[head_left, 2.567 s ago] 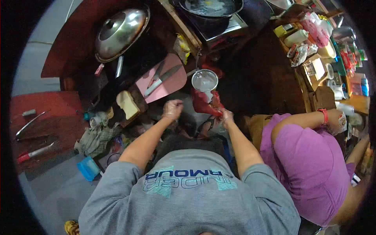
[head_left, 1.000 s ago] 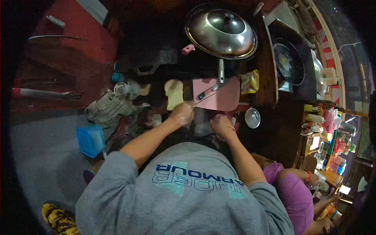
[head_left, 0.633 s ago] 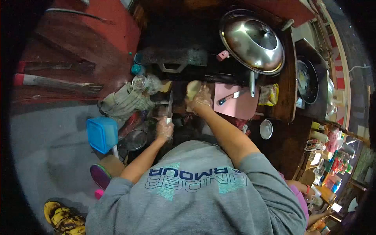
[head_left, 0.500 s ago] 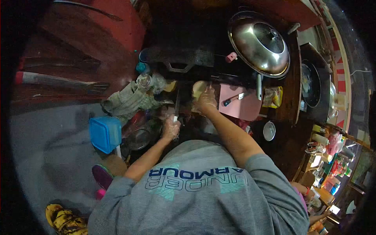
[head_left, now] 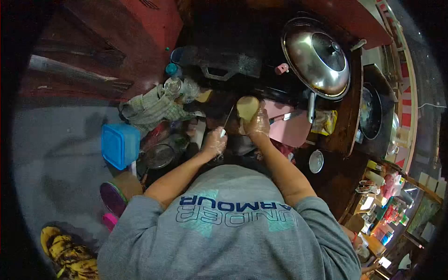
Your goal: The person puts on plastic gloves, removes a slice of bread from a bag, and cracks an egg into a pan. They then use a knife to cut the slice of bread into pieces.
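My left hand (head_left: 215, 142), in a clear plastic glove, grips the white handle of a knife (head_left: 228, 117) whose thin blade points up and away from me. In my right hand (head_left: 258, 125), also gloved in clear plastic, is a pale yellow-green rounded food piece (head_left: 247, 107); I cannot tell its kind. The blade's tip is just left of the piece, with a narrow gap in this view. Right of that hand lies a pink cutting board (head_left: 290, 133), carrying a second knife (head_left: 281, 116) with a dark handle.
A large domed pan lid (head_left: 303, 53) is at the upper right, above a yellow packet (head_left: 324, 122). Leftward are a checked cloth (head_left: 151, 114), a glass jar (head_left: 172, 86), a blue-lidded container (head_left: 120, 147) and a strainer (head_left: 159, 156). Bananas (head_left: 70, 252) lie at lower left.
My left hand has moved right with the knife, bringing it nearer the pale piece, and the blade now slants right. My right hand has shifted slightly right and turned the piece's broad face into view.
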`<state>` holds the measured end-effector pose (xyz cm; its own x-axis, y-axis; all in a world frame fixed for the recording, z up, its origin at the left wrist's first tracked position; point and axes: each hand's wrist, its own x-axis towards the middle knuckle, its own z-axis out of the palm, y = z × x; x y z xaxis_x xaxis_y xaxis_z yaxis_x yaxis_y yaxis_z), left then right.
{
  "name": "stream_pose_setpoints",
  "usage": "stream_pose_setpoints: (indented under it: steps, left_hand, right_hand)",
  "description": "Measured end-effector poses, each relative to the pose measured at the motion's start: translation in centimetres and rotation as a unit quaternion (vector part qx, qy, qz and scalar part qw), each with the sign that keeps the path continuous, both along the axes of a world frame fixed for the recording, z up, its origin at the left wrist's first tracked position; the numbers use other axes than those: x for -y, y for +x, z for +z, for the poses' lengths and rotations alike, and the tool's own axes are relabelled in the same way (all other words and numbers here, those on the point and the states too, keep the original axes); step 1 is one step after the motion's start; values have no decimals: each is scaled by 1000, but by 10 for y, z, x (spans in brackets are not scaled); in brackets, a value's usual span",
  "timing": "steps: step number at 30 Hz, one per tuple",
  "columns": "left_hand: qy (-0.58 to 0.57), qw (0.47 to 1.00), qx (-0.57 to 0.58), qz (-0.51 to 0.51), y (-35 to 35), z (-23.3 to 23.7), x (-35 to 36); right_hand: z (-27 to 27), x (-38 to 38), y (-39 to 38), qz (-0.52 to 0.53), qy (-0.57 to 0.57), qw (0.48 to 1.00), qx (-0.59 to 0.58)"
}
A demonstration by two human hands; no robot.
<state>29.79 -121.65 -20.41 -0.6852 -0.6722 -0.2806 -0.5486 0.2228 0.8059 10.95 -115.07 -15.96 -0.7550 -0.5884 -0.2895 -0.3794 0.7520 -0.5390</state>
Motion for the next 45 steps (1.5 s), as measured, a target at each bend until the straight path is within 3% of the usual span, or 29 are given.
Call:
stream_pose_setpoints:
  steps: [1, 3, 5, 9, 10, 11, 13, 14, 17, 19, 20, 21, 23, 24, 25, 26, 29, 30, 31, 33, 35, 36, 37, 38, 39, 40, 43, 44, 45]
  left_hand:
    - [-64, 997, -36, -1, 0, -7, -5]
    - [-23, 999, -28, -16, -5, 9, -4]
    - [33, 999, 14, 9, -7, 23, -7]
    - [47, 994, 34, 87, 7, 27, -17]
    - [-6, 995, 4, 101, 12, 34, -20]
    - [-59, 991, -27, 113, 17, 42, -23]
    - [-75, 989, -47, 116, 23, 39, -30]
    - [-23, 989, -46, 137, 21, 42, -34]
    - [54, 983, -62, 164, 10, 50, -49]
    - [106, 976, -95, 162, -1, 54, -58]
    - [28, 987, -74, 140, -3, 45, -63]
    - [28, 986, -77, 148, -5, 35, -67]
    - [-3, 990, -41, 136, -10, 27, -74]
    - [3, 991, -12, 131, -13, 31, -77]
    - [4, 990, -14, 138, -15, 31, -80]
    - [-12, 991, -29, 132, -18, 31, -83]
    - [0, 991, -54, 121, -22, 39, -86]
    - [-22, 995, -28, 98, -23, 26, -88]
    - [-44, 996, -2, 73, -26, 20, -89]
    - [-66, 995, 39, 61, -32, 15, -90]
    - [-87, 992, 23, 86, -36, 9, -90]
    - [-86, 992, 22, 85, -37, 10, -88]
    - [-86, 993, 4, 78, -38, 9, -84]
    - [-87, 994, -13, 71, -38, 11, -82]
    - [-86, 994, -14, 71, -39, 12, -81]
    - [-93, 993, -20, 72, -38, 14, -81]
    - [-101, 993, -14, 54, -28, 12, -86]
    - [-108, 992, -31, 61, -24, 10, -87]
    - [-115, 990, -47, 68, -20, 10, -87]
  right_hand:
    - [7, 0, -4, -5, 45, 999, 25]
    - [3, -7, -7, -9, 90, 995, 51]
    - [-7, -13, -6, -2, -46, 999, 0]
    - [-2, -4, 1, -6, -119, 990, 68]
    - [-13, -2, 2, 131, -79, 985, -85]
    - [-18, 1, 5, 262, -36, 935, -235]
    - [-28, -1, 15, 160, -179, 967, -85]
    - [-30, 1, 15, 255, -206, 943, -55]
    - [-22, -16, 11, 336, -122, 933, -31]
    - [-20, -22, 0, 323, -118, 938, 38]
    - [-31, -27, -7, 365, -109, 922, -62]
    - [-29, -31, -15, 373, -108, 919, -63]
    - [-22, -35, -24, 393, -136, 885, -211]
    - [-15, -38, -23, 338, -242, 868, -272]
    - [-15, -37, -20, 345, -243, 865, -271]
    - [-18, -35, -16, 254, -168, 909, -284]
    - [-59, -28, -27, 145, -165, 929, -299]
    - [-77, -30, -30, 90, -148, 985, -23]
    - [-101, -34, -34, 27, -117, 960, 253]
    - [-98, -33, -29, 87, -194, 957, 200]
    - [-76, -34, -22, 146, -144, 979, -3]
    - [-97, -36, -30, 299, -213, 916, -162]
    - [-117, -39, -38, 399, -282, 801, -347]
    - [-117, -38, -30, 299, -333, 880, -162]
    - [-117, -38, -26, 248, -346, 903, -63]
    - [-117, -37, -21, 184, -365, 912, 32]
    - [-109, -36, -20, 39, -235, 919, 315]
    - [-131, -39, -24, 36, -236, 919, 313]
    - [-172, -43, -30, 114, -302, 920, 222]
